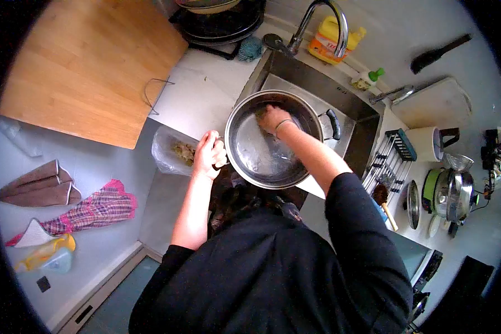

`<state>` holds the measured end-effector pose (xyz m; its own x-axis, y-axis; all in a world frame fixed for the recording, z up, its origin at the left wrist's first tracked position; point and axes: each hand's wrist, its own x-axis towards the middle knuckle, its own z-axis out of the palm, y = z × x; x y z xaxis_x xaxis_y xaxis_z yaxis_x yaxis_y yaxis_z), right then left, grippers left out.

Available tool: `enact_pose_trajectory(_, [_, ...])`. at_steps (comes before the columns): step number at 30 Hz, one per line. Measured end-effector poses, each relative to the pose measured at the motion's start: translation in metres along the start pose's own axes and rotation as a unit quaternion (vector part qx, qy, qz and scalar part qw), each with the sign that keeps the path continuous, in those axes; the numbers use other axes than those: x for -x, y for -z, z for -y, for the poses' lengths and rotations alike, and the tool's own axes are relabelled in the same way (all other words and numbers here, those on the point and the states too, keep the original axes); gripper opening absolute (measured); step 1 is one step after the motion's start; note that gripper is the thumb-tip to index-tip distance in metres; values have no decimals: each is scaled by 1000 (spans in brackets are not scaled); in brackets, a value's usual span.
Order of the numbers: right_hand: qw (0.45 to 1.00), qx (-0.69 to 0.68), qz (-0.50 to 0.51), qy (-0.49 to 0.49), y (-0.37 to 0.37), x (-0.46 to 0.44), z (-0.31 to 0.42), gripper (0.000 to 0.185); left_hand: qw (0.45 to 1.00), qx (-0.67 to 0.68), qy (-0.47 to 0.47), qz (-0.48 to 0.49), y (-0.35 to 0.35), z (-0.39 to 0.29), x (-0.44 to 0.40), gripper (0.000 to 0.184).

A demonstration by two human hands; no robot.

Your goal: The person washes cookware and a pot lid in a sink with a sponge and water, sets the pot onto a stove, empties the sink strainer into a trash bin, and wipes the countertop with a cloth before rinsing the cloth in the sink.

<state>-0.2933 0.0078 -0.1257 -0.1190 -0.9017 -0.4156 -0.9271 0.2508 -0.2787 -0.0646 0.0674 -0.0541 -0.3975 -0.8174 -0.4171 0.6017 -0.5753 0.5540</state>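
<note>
A large stainless steel pot is held over the front of the sink, its inside wet and shiny. My left hand is closed around the handle on the pot's left side. The opposite black handle sticks out free to the right. Inside the pot, my right hand presses against the far inner wall with its fingers curled. Something small and dark greenish shows at the fingertips, too hidden to name. A bracelet circles the right wrist.
The metal sink has a curved faucet behind it. A yellow jug and a green-capped bottle stand along the back. At left are a wooden board and a lined waste bin. A dish rack stands right.
</note>
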Motion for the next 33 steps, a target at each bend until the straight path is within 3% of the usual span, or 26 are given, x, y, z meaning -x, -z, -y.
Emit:
enact_pose_trajectory(1, [999, 32, 26, -16, 4, 0, -11, 28, 1000, -3, 2, -1, 1, 0, 1, 19])
enact_pose_trajectory(2, [955, 271, 84, 89, -6, 3, -28, 25, 1000, 5, -5, 6, 2, 1, 1, 19])
enact_pose_trajectory(4, [936, 302, 160, 85, -51, 18, -59, 26, 1000, 19, -11, 18, 4, 3, -2, 20])
enact_pose_trajectory(5, [882, 390, 226, 139, 5, 76, -21, 29, 1000, 18, -12, 20, 4, 4, -3, 20])
enact_pose_trajectory(6, [867, 339, 316, 185, 10, 92, -10, 35, 1000, 18, -13, 16, 4, 5, -2, 20])
enact_pose_trajectory(7, [885, 269, 338, 174, -50, 76, -23, 38, 1000, 15, -13, 11, 3, 4, -2, 20])
enact_pose_trajectory(8, [862, 264, 347, 258, -83, 67, -23, 41, 1000, 10, -14, 17, 1, 4, -2, 20])
enact_pose_trajectory(10, [872, 183, 383, 243, -55, 70, 34, 33, 1000, 10, -12, 26, 5, 4, -4, 20])
enact_pose_trajectory(11, [891, 132, 329, 283, -89, 43, 32, 31, 999, 10, -10, 28, 5, 4, -4, 20])
enact_pose_trajectory(12, [952, -86, 189, 226, -75, 44, 39, 33, 999, 6, -13, 29, 5, 3, -4, 20])
enact_pose_trajectory(13, [953, -197, 161, 163, -45, 46, 50, 36, 999, 6, -4, 33, 5, 2, -4, 20])
enact_pose_trajectory(14, [924, -348, 56, 146, -84, 14, 34, 31, 999, 6, 6, 37, 4, 1, -4, 20])
enact_pose_trajectory(15, [835, -549, -38, -17, -57, 25, 48, 21, 999, 2, 6, 39, 4, 0, -3, 20])
enact_pose_trajectory(16, [725, -680, -4, -104, -36, 14, 45, 14, 999, 4, 10, 40, 4, 1, -3, 20])
enact_pose_trajectory(17, [588, -807, -29, -51, -34, -1, 35, 15, 999, 8, 15, 40, 4, 2, -2, 20])
enact_pose_trajectory(19, [508, -838, -112, -165, 0, 4, 44, 17, 999, 0, 17, 35, 1, 2, 2, 20])
enact_pose_trajectory(21, [566, -815, -48, -116, -9, 6, 49, 22, 1000, -5, 20, 24, -9, 1, 3, 19])
enact_pose_trajectory(22, [598, -801, 9, -4, -2, 21, 64, 29, 999, -6, 21, 28, -13, 1, 3, 19])
enact_pose_trajectory(23, [815, -576, 3, -60, 3, 43, 70, 29, 1000, -6, 10, 19, -17, 2, 3, 19])
enact_pose_trajectory(24, [863, -506, -2, 6, -15, 51, 72, 31, 1000, -6, 1, 9, -21, 3, 3, 19])
enact_pose_trajectory(26, [935, -315, 156, 39, 23, 105, 70, 39, 1000, -1, -8, 7, -34, -2, 3, 19])
enact_pose_trajectory(28, [922, -236, 240, 190, 19, 127, 30, 44, 999, 5, -13, 41, -40, -7, 0, 20])
enact_pose_trajectory(30, [906, -67, 354, 224, 38, 141, -10, 45, 999, -16, -9, 41, -46, -15, -2, 21])
enact_pose_trajectory(31, [893, 40, 413, 172, 68, 146, -19, 44, 998, -36, -7, 43, -50, -19, -2, 21])
enact_pose_trajectory(32, [906, 227, 279, 224, 65, 146, -40, 43, 998, -35, -8, 43, -55, -22, -2, 21])
enact_pose_trajectory(33, [905, 290, 258, 174, 66, 134, -62, 42, 996, -52, 8, 67, -60, -25, -2, 21])
